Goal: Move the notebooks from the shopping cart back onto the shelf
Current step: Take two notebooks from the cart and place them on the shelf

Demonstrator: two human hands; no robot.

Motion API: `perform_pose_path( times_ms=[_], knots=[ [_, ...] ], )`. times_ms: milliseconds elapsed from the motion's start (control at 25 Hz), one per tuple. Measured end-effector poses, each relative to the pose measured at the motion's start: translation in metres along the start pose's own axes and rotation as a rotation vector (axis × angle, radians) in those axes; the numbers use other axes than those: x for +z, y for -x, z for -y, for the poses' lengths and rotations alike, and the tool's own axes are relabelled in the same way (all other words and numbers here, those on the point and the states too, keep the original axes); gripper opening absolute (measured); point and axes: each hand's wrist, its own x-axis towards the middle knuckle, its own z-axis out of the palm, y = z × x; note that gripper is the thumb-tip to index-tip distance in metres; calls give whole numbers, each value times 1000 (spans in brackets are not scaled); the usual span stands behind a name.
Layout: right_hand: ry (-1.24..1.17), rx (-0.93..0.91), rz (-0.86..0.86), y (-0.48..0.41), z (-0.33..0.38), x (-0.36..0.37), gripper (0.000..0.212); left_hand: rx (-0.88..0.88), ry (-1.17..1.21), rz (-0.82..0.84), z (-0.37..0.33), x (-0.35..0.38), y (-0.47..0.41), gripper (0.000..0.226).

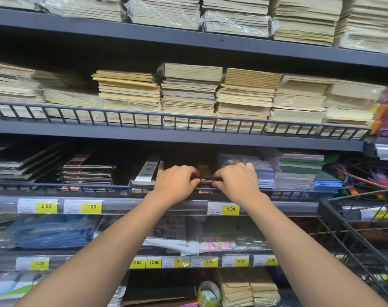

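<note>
Our two bare forearms fill the foreground, reaching up and away to the middle shelf (277,206). At their far end the left hand (176,182) and the right hand (237,182) meet on a small stack of dark-covered notebooks (205,173). Each hand grasps one end, fingers (186,170) curled over the top and thumbs tucked at the near edge.

The stack lies flat with its near edge towards us and its visible length running left to right between the hands. It sits right at the wire guard rail (77,187), level with the top bar. We cannot tell whether it already rests on the shelf board or is only carried.

The slot is the dark gap between a white notebook marked 25K (147,171), beside the left hand, and a plastic-wrapped pile of blue notebooks (264,173), beside the right hand. The way in is straight away from us — the open space lies behind the stack, beyond the fingertips.

Both hands are equally close, so we judge a level two-handed push inward suits best.

The black wire shopping cart (334,220) stands low on the right, nearer the right arm. What it still contains is unclear.
</note>
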Motion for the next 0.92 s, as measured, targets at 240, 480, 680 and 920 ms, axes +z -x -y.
perform_pose_path(
  times_ms=[240,480,680,920],
  knots=[
    [-20,1,-61,11,1,18,42,62,-95,54,0,4,7,38],
    [-140,110,-120,16,9,29,33,115,-128,20,1,2,8,37],
    [-287,169,11,26,12,9,36,135,-138,69,-1,-14,13,43],
    [-354,214,394,39,2,-65,63,65,-97,273,-18,-72,32,62]
  ],
)
